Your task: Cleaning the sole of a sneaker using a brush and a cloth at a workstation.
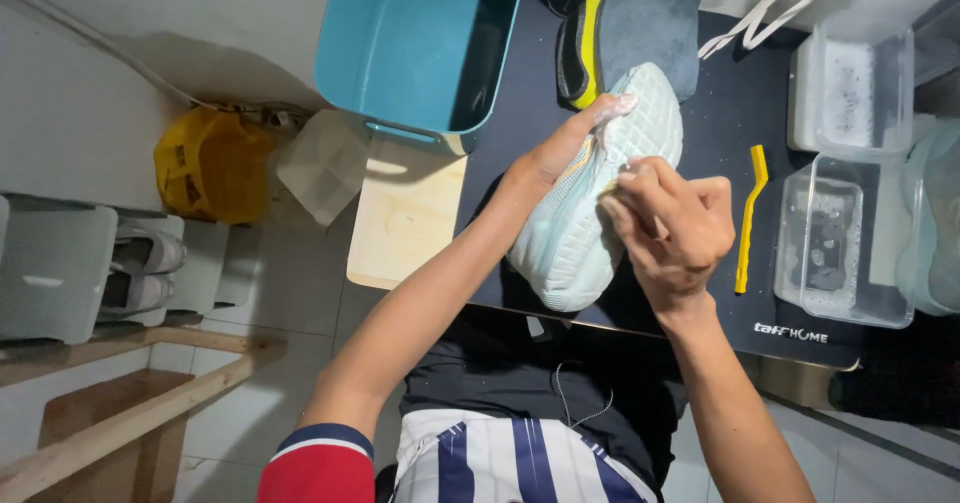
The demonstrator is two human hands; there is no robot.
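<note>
A pale mint-white sneaker (640, 128) lies sole-up on a dark mat (720, 113). My left hand (565, 148) grips its left side, fingers stretched along the sole toward the toe. My right hand (670, 228) is closed in a fist over the shoe's middle, pinching something small against the sole; what it pinches is hidden by the fingers. Both forearms reach up from the bottom of the view.
A teal plastic tub (420, 38) stands at the back left, a grey and yellow cloth (640, 28) behind the shoe. A yellow brush (750, 213) lies to the right, beside clear plastic containers (845, 238). A wooden board (405, 213) lies at left; a shoe rack (90, 268) stands on the floor.
</note>
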